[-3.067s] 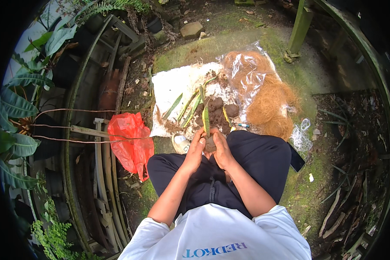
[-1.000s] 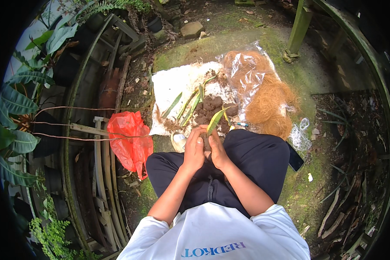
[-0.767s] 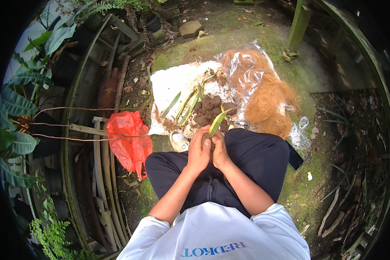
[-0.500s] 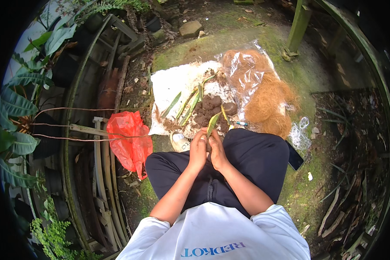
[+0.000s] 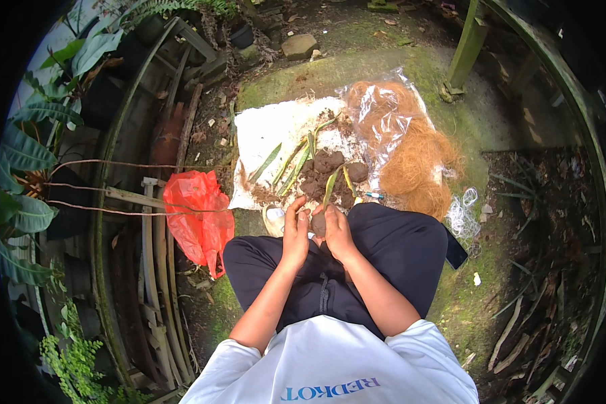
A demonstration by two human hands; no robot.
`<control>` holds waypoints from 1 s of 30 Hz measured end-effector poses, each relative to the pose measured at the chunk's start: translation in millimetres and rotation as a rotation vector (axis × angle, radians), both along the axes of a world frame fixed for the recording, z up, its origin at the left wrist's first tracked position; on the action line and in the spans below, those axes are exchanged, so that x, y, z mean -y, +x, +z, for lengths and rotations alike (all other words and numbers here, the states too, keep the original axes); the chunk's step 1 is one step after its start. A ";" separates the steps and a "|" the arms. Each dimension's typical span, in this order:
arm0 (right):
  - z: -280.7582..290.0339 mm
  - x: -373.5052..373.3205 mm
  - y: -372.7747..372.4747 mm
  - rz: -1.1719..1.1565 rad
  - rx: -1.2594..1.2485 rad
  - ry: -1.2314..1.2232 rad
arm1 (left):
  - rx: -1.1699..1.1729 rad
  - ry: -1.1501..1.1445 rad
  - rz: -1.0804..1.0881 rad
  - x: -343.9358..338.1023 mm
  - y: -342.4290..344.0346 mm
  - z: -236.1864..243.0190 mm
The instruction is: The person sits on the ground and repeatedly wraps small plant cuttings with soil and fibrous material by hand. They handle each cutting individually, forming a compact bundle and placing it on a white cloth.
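The two hands come apart a little: half a second ago they close round the base of the striped leaf [image 5: 330, 186] and largely hide what is there, and now a dark, rounded soil ball [image 5: 318, 225] shows plainly between them. The left hand [image 5: 294, 231] is the freer of the two; its fingers are spread and loosely curved, with the thumb just beside the ball, and whether it touches the ball I cannot tell. The right hand [image 5: 338, 233] stays cupped against the ball's right side, its fingers bent in and seeming to carry it; what supports the ball from below is hard to make out. The ball sits above the person's lap, near the edge of the white sheet [image 5: 257, 129], with the leaf rising from its top and leaning slightly right. Seen against the earlier pictures, the leaf is turned more edge-on and points away from the person instead of arching over the fingers. For the work in hand, the looser hold suggests that the ball keeps its shape around the leaf's foot without being squeezed from both sides, which reads as a pause or a shift of grip in the pressing. The loose soil [image 5: 314, 185] and the orange-brown fibre [image 5: 414, 161] beyond lie much as before.
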State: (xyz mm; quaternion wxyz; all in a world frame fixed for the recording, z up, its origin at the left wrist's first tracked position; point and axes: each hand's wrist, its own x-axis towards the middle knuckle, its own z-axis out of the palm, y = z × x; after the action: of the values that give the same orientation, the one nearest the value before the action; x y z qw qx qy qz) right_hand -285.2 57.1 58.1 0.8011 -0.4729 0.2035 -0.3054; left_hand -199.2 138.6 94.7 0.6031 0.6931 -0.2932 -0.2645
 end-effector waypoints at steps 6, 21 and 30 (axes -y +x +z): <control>4.4 4.7 5.4 -0.035 0.074 0.282 | 0.453 0.000 0.017 -4.3 -10.6 10.1; 12.1 17.9 -1.1 0.122 0.084 0.233 | 0.721 0.260 -0.226 -9.3 2.2 23.1; 6.1 28.8 1.2 0.015 0.074 0.225 | 0.642 0.163 -0.293 -16.0 -4.2 29.8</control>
State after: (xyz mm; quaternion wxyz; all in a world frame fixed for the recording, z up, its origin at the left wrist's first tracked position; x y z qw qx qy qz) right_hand -284.0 28.3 64.2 0.8582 -0.3700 0.2033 -0.2919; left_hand -203.4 154.6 124.5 0.3788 0.7372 -0.5419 -0.1393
